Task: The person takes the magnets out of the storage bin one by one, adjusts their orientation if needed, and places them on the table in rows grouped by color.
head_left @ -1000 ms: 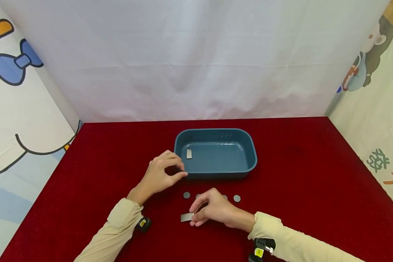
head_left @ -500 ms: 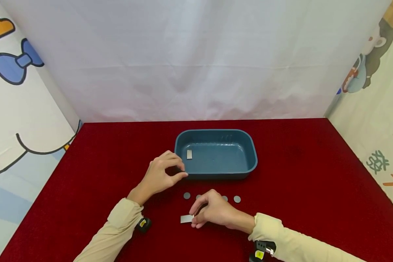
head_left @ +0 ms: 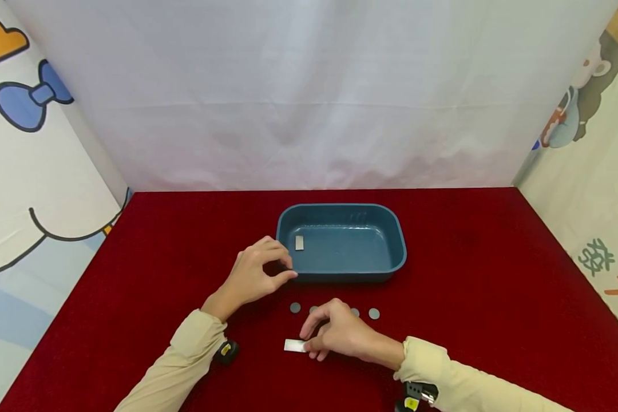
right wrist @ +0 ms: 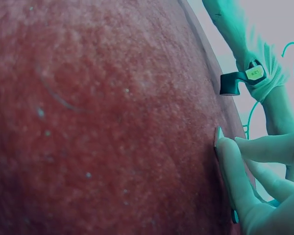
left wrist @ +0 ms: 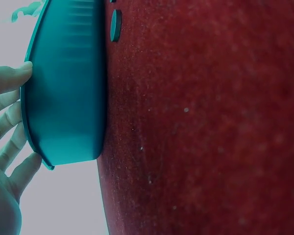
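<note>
A blue plastic tub point(head_left: 340, 276) stands towards the back of the red table. My left hand point(head_left: 260, 269) grips its front left corner; in the left wrist view the thumb lies outside the rim point(left wrist: 23, 110) and the other fingers reach over it. Inside the tub lies a small silver rectangle point(head_left: 299, 243). A matching silver rectangular plate point(head_left: 293, 345) is low at the cloth in front. My right hand point(head_left: 335, 332) pinches its right end, thumb across the end and index fingertip by its far edge. Small grey discs point(head_left: 373, 313) lie in a row, partly hidden by this hand.
Red cloth point(head_left: 468, 286) covers the table. A white sheet point(head_left: 309, 97) hangs behind it, with printed panels point(head_left: 56, 171) at the sides. Black straps with yellow-labelled devices point(head_left: 228, 351) sit on both wrists.
The right hand has moved very slightly right along the silver plate, and more of the plate's face shows flat. The left hand stays on the tub corner.
</note>
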{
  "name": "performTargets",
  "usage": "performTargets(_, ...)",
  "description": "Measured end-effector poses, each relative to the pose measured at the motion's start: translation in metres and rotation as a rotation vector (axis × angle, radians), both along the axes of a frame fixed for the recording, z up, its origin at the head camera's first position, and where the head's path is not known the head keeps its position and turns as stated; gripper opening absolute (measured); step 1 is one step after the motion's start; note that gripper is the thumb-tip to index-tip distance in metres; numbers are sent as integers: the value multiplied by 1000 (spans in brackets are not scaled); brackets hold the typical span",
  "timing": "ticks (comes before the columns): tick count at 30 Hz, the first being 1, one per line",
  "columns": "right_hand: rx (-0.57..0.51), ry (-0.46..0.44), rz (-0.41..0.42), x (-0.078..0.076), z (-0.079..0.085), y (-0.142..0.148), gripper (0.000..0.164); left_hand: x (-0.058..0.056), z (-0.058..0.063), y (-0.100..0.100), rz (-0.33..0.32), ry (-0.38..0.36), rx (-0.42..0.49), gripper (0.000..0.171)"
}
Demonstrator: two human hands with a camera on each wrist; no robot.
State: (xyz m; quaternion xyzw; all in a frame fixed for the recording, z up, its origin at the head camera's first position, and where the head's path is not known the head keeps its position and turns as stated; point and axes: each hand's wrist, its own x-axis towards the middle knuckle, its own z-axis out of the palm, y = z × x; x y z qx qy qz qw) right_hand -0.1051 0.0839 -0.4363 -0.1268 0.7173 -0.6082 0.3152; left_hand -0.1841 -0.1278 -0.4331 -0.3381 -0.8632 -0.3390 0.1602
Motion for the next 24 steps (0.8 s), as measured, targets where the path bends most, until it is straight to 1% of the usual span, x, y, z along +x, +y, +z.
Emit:
performTargets(5,5,62,21,-4,5,4,11,0,0,0,5,-2,2,13)
performTargets(10,7,111,25,-10,11,9,11,1,0,1,4,-4,4,13)
performTargets(17,26,147,30,-17,22,15,16,0,-1,1,6,-9,6,13)
performTargets(24,33,157,31,-22,30,20,17,0,-1,1,1,3,7,13)
